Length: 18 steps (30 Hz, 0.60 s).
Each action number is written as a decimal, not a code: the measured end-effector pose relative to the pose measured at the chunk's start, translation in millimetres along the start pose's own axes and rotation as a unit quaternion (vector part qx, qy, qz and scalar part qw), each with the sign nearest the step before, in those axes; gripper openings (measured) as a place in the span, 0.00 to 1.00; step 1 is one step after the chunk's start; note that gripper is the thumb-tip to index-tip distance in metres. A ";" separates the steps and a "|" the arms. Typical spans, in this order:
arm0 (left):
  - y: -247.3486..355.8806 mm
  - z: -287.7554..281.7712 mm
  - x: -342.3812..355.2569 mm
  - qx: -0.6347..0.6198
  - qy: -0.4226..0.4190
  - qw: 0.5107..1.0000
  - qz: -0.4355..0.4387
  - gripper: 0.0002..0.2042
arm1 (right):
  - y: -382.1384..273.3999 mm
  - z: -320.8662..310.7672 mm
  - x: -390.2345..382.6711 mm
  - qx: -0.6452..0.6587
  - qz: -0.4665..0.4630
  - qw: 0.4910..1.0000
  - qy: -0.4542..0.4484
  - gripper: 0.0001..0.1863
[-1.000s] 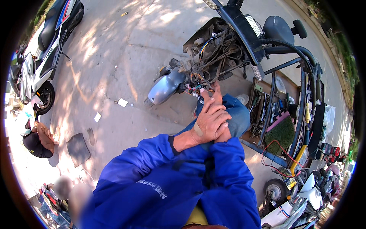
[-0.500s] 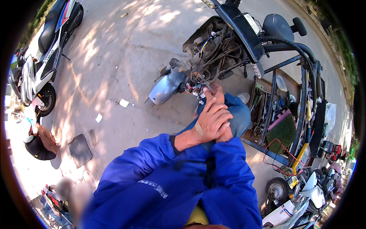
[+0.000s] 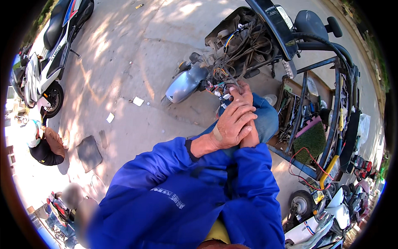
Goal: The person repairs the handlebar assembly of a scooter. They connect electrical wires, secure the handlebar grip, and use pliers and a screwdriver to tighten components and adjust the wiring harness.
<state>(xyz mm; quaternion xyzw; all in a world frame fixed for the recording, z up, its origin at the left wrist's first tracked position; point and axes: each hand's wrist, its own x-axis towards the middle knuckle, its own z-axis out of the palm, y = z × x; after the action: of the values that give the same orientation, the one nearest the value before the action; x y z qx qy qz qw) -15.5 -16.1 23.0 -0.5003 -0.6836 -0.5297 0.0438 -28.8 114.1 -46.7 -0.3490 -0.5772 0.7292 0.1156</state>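
In front of my knee, a tangle of wires [image 3: 222, 76] with small white connectors hangs from the opened front of a dark vehicle. My right hand [image 3: 245, 92] is at the lower end of this bundle, its fingertips closed around thin wires. My left hand [image 3: 232, 122] lies across the back of my right hand and wrist, fingers stretched out and touching it; a tan bandage is near its wrist. Just left of the wires is a blue-grey rounded fender [image 3: 188, 85]. What lies under my right palm is hidden.
A blue metal frame [image 3: 304, 97] at right surrounds a tray of tools [image 3: 292, 112]. A red cable [image 3: 296, 155] loops over its near edge. Parked scooters [image 3: 54, 62] stand at far left and lower right. A person [image 3: 45, 145] crouches at left, beside a dark mat [image 3: 88, 153].
The view has shifted slightly, so the surroundings sit a little further right. My hands stay at the wires, left over right, with only small finger movement.
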 end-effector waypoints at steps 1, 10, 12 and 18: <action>-1.0 -4.2 -1.7 -0.007 0.013 1.000 -0.007 0.15 | -8.2 2.5 -8.0 0.072 0.002 0.997 -0.001 0.26; -75.7 -18.5 -43.7 -0.145 0.205 0.891 -0.378 0.26 | -28.5 11.7 -15.7 0.046 0.019 0.999 0.020 0.24; -84.9 -17.0 -44.2 -0.248 0.221 0.839 -0.431 0.29 | -27.1 9.5 -14.4 0.065 0.027 0.997 0.008 0.24; -89.3 -13.5 -42.8 -0.477 0.233 0.686 -0.498 0.31 | -26.6 4.4 -13.7 0.072 0.046 0.996 -0.013 0.19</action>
<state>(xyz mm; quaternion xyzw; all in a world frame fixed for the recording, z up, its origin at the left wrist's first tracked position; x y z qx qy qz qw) -65.8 -48.3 -57.1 0.0998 -0.4553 -0.8277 -0.3125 -27.9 111.0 -16.6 -0.3568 -0.5075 0.7780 0.0995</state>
